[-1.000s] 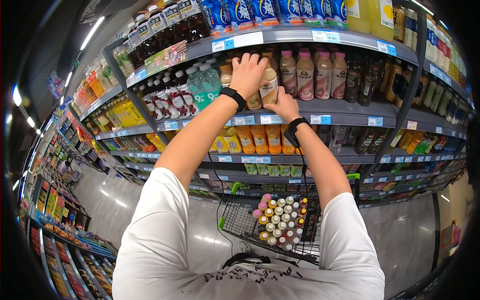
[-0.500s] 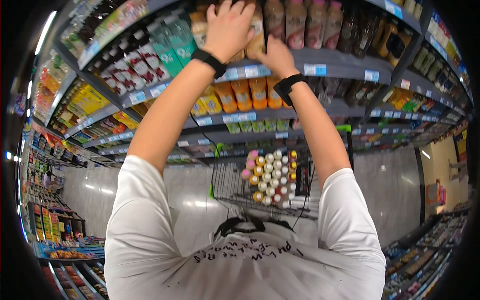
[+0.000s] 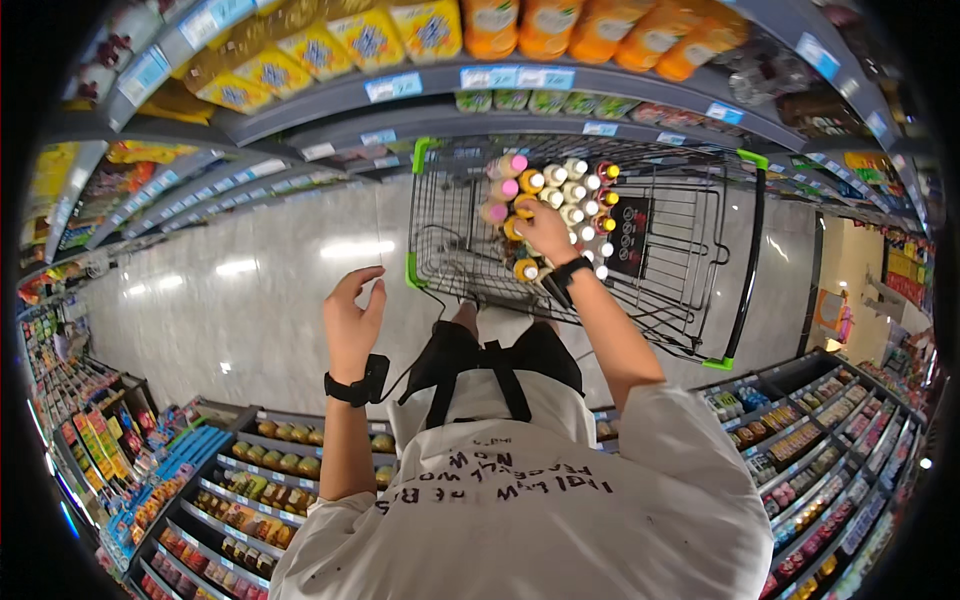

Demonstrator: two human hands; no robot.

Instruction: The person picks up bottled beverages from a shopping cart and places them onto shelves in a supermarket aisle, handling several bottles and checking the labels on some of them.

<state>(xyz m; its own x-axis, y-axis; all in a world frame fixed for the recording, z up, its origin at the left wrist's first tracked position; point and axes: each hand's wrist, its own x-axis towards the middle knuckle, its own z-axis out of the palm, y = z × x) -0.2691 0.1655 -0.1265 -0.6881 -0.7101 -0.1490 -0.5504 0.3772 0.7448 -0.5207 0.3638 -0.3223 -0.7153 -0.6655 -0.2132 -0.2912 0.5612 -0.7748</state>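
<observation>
At the person's [image 3: 520, 520] twelve o'clock, a black wire cart [image 3: 628, 235] holds round-capped plastic bottles [image 3: 572, 192]; long grey shelves [image 3: 640, 90] stand beyond.

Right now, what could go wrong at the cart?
1. The right hand is among closely packed bottles; it might knock a neighbour over.
2. The left hand is outside the cart, apart from the bottles, so it may be slow to steady one that tips.

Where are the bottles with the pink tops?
In the head view, the pink-capped bottles are in the shopping cart, at the group's left edge, beside orange-yellow-capped bottles and just left of the right hand.
</observation>
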